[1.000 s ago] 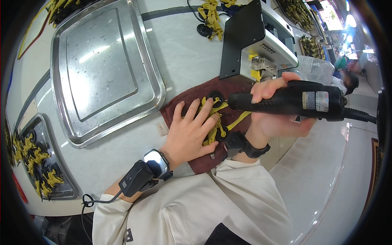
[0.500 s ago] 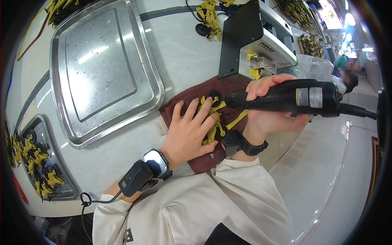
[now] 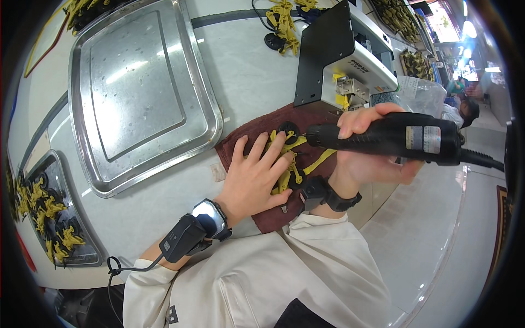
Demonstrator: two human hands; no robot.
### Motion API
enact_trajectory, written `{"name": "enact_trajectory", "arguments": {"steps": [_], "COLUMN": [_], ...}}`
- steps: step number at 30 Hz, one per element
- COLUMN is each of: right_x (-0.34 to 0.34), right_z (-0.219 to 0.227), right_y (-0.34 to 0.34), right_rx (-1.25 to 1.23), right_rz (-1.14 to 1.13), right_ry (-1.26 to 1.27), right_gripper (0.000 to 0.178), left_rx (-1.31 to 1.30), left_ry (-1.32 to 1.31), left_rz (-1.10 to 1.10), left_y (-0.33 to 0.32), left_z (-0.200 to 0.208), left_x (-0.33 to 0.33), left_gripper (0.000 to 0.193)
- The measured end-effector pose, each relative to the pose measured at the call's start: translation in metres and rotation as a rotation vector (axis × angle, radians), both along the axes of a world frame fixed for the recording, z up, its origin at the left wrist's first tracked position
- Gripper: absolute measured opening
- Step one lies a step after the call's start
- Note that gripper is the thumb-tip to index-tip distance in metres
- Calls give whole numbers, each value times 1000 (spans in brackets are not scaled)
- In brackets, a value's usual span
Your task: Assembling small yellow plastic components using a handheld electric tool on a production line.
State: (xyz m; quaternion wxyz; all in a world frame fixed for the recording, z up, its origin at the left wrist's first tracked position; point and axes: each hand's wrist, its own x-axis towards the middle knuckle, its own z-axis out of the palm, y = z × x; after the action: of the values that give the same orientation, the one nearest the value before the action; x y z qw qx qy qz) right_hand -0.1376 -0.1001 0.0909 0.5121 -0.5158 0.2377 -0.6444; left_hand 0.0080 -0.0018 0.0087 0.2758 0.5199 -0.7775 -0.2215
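My left hand [image 3: 255, 174] lies spread over a yellow plastic frame part with black wheels [image 3: 289, 174], pressing it against a maroon cloth [image 3: 240, 138]. Its fingers are stretched apart and hide part of the piece. My right hand [image 3: 363, 158] is wrapped round a black electric screwdriver [image 3: 388, 134] held roughly level, its cord running off to the right. The screwdriver's nose points left at the black wheel [image 3: 288, 130] by my left fingertips. Whether the bit sits in a screw is too small to tell. A yellow strip of the part [image 3: 319, 162] reaches under the screwdriver.
Beyond the cloth stands a white and black screw feeder [image 3: 350, 68]. A large metal tray [image 3: 136, 90] lies at the left, with a smaller tray [image 3: 93, 240] of yellow and black parts nearer me. More yellow parts [image 3: 283, 24] lie at the back. A clear plastic bag [image 3: 418, 93] sits behind the screwdriver.
The whole view has shifted slightly. My left hand still presses on the yellow part, and the screwdriver stays at the wheel with hardly any movement.
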Motion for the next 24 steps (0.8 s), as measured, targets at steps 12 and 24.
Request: {"name": "enact_trajectory", "arguments": {"steps": [12,24], "right_x": [8,11], "right_z": [12,24], "right_y": [-2,-16], "right_rx": [-89,73], "right_rz": [87,322], "right_ry": [-26,25], "right_gripper": [81,85], "left_rx": [-18,3], "left_ry": [-3,-13], "left_rz": [-4,-5], "left_y": [-2,0], "left_z": [3,1], "left_x": [-1,0], "left_gripper": [60,63]}}
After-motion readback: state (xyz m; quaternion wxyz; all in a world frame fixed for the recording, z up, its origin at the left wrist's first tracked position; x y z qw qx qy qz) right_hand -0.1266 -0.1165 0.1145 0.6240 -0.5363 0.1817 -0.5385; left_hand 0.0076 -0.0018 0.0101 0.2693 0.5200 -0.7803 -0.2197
